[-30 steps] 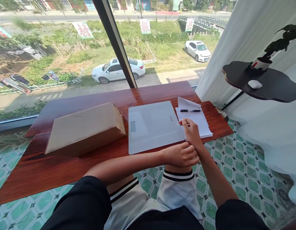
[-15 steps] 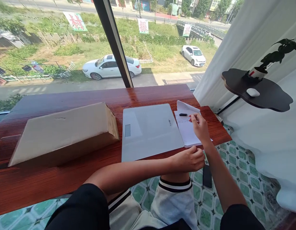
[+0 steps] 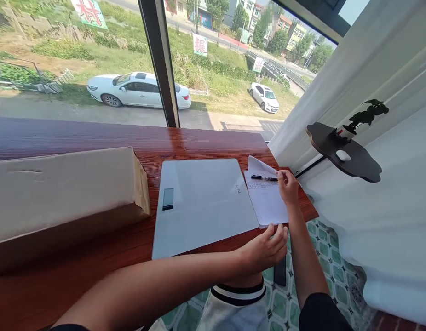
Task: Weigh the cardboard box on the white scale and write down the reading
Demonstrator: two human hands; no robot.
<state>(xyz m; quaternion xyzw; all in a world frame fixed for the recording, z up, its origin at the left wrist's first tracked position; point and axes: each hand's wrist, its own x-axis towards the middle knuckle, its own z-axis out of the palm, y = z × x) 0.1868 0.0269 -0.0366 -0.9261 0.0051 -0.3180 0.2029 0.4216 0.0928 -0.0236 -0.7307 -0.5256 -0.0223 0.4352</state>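
A notebook [image 3: 268,202] with handwriting on its page lies at the right end of the table, its top sheet lifted at the far edge. Across the writing rests a black pen [image 3: 263,178]. My right hand [image 3: 288,187] is over the notebook's right side, fingers bent and pinched beside the pen's right end; what they hold, if anything, is hidden. At the notebook's near edge is my left hand [image 3: 266,247], palm inward, fingers loosely apart and holding nothing. Left of the notebook lies a flat grey-white scale [image 3: 206,207] with a small display.
A long cardboard box [image 3: 64,193] takes up the left of the reddish wooden table [image 3: 199,142]. A dark phone-like slab [image 3: 279,272] is below the table edge. On the right, a dark shelf [image 3: 361,165] bears a potted plant [image 3: 347,132] and a white mouse [image 3: 343,155], before white curtains.
The view has tilted and shifted. My left fingers have loosened from a curl and spread. My right hand has drawn back right from the pen, so more of the pen shows.
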